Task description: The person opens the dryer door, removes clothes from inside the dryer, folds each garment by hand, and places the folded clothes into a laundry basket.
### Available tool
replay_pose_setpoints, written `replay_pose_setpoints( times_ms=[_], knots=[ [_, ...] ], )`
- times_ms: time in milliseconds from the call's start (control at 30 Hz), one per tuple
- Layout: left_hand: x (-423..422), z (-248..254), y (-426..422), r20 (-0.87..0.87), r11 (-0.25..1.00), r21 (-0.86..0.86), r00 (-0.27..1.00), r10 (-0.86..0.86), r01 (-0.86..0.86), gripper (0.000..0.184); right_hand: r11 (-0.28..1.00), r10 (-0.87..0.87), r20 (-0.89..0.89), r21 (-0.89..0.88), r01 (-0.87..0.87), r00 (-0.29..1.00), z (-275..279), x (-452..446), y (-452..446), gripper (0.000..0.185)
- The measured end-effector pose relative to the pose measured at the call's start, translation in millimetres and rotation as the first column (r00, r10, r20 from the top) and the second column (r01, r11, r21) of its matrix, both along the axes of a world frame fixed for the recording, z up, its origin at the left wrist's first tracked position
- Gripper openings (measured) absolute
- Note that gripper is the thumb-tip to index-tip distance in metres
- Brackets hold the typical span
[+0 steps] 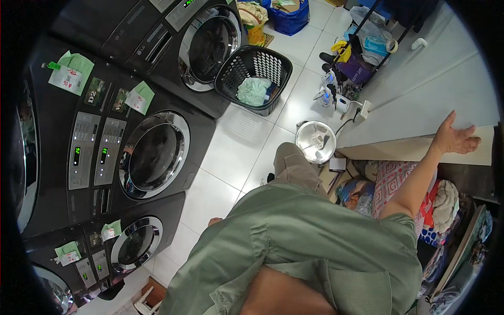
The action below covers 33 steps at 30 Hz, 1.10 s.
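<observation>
Head view: Your right hand (458,137), arm outstretched and fingers spread, holds nothing at the lower edge of a tall white panel (420,100); whether skin meets panel cannot be told. Your left hand (214,221) is a sliver past the shirt (315,236), its fingers hidden, so their state and any grip cannot be told; the nearest machine (199,139) stands beyond it.

The panel, on your right above the cloth pile (446,205), looks stiff, smooth and heavy, likely slippery across its face; its lower edge offers the surest hold. The pile looks soft and limp, best gathered from beneath with a broad grasp.

Farther out, a black basket (265,65) sits on the tiles beside an upper machine's round door. It holds a crumpled pale-green cloth (254,90) with darker fabric tucked alongside. The basket looks light and springy, with its rim the natural handhold; the cloth appears light and floppy.

Behind it, a blue bag (289,23) stands open with flat pieces inside, beside a yellow bag (256,35) topped with pale fabric. Across the floor, a purple bag (357,68) leans among plastic wrappings. Through the glass door (157,157) of the middle machine, the drum's load is too dark to identify.
</observation>
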<state>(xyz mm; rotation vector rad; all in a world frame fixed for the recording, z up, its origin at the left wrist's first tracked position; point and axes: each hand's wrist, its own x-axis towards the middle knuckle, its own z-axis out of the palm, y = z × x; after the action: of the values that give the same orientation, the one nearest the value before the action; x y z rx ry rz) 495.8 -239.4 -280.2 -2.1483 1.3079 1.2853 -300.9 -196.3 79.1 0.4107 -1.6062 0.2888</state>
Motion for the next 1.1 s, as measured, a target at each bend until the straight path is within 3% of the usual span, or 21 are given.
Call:
replay_pose_setpoints(
  times_ms=[67, 167, 233, 300, 400, 533, 633, 733, 833, 933, 1000, 1033, 1067, 1100],
  knots=[
    [-9, 7, -13, 0.005, 1.0, 0.011, 1.0, 0.025, -0.025, 0.033, 1.0, -0.02, -0.012, 0.0, 0.02, 1.0, -12, -10, -1, 0.088],
    [-26, 10, -38, 0.009, 0.999, -0.024, 0.999, 0.034, -0.034, 0.032, 1.0, -0.027, 0.036, 0.01, 0.027, 0.999, -17, -17, 3, 0.09],
    [-20, -18, -55, -0.021, 0.968, -0.192, 0.985, -0.172, 0.165, 0.036, 1.0, -0.022, 0.025, 0.02, 0.021, 0.999, -17, -21, 6, 0.089],
    [-45, 0, -65, -0.089, 0.956, -0.274, 0.992, 0.088, -0.109, 0.039, 1.0, 0.0, 0.016, 0.028, -0.001, 1.0, -20, -22, 5, 0.087],
    [-69, 7, -80, -0.173, 0.927, -0.316, 0.973, 0.155, -0.204, 0.039, 0.999, -0.036, 0.028, 0.019, 0.036, 0.999, -19, -19, 3, 0.086],
    [-75, -1, -86, -0.204, 0.946, -0.269, 0.971, 0.126, -0.18, 0.04, 0.996, -0.066, -0.056, 0.057, 0.07, 0.996, -12, -16, 0, 0.088],
    [-75, 1, -81, -0.229, 0.962, -0.102, 0.947, 0.224, -0.252, 0.037, 0.996, -0.076, 0.02, 0.051, 0.075, 0.997, -18, -21, 4, 0.087],
    [-70, -3, -80, -0.179, 0.975, 0.043, 0.958, 0.222, -0.218, 0.035, 0.998, -0.041, 0.03, 0.046, 0.04, 0.999, -18, -18, 3, 0.088],
    [-65, -2, -81, -0.307, 0.966, -0.151, 0.919, -0.247, 0.209, 0.035, 0.995, -0.081, 0.034, 0.058, 0.079, 0.996, -18, -17, 2, 0.088],
    [-98, 13, -109, -0.253, 0.974, -0.066, 0.94, -0.228, 0.218, 0.037, 0.988, -0.155, 0.075, 0.004, 0.155, 0.985, -23, 1, -16, 0.087],
    [-121, 21, -130, -0.239, 0.983, 0.087, 0.955, 0.177, -0.161, 0.037, 0.971, -0.229, 0.146, -0.033, 0.236, 0.963, -40, 20, -47, 0.086],
    [-115, -11, -137, -0.301, 0.985, 0.022, 0.938, 0.171, -0.172, 0.039, 0.991, -0.118, 0.137, -0.049, 0.126, 0.984, -54, 26, -69, 0.083],
    [-131, -4, -157, -0.278, 0.99, 0.044, 0.95, 0.144, -0.137, 0.039, 0.998, -0.008, 0.129, -0.064, 0.017, 0.992, -64, 32, -95, 0.079],
    [-147, -4, -177, -0.265, 0.991, 0.038, 0.955, 0.133, -0.127, 0.039, 0.988, 0.139, 0.122, 0.055, -0.147, 0.983, -61, 40, -128, 0.073]
  ],
)
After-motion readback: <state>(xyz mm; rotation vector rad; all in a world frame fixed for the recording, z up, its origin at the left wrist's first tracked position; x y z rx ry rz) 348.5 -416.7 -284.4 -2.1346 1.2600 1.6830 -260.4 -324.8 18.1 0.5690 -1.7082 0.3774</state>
